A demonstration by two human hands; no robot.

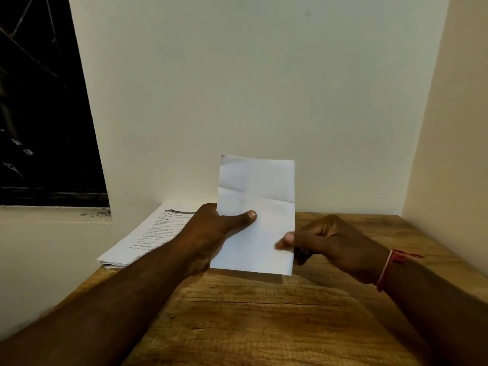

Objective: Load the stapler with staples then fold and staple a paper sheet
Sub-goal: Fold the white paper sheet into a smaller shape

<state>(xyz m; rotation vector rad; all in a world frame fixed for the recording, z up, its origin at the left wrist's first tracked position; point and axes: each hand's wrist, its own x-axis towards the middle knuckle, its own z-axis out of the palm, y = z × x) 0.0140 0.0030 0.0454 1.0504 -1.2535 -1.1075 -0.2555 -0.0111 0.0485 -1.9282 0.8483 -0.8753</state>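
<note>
Left grip (211, 233) pinches paper sheet (257, 196) at left edge, thumb laid across front, fingers behind; printed stack (148, 233) lies on worktop (264, 326) behind that wrist. Sheet stands upright between both grips, over worktop, cross-creases showing. I judge it light, limp, quick to crumple: hold by edges, gentle tension. Right grip (335, 249) pinches right edge lower down, thumb in front, fingers curled behind.

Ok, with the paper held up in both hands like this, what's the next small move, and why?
Probably lower the paper sheet onto the wooden table and free one hand. The left hand grips its left edge, the right hand pinches its right edge, it already shows creases, and no stapler is in view.
</note>
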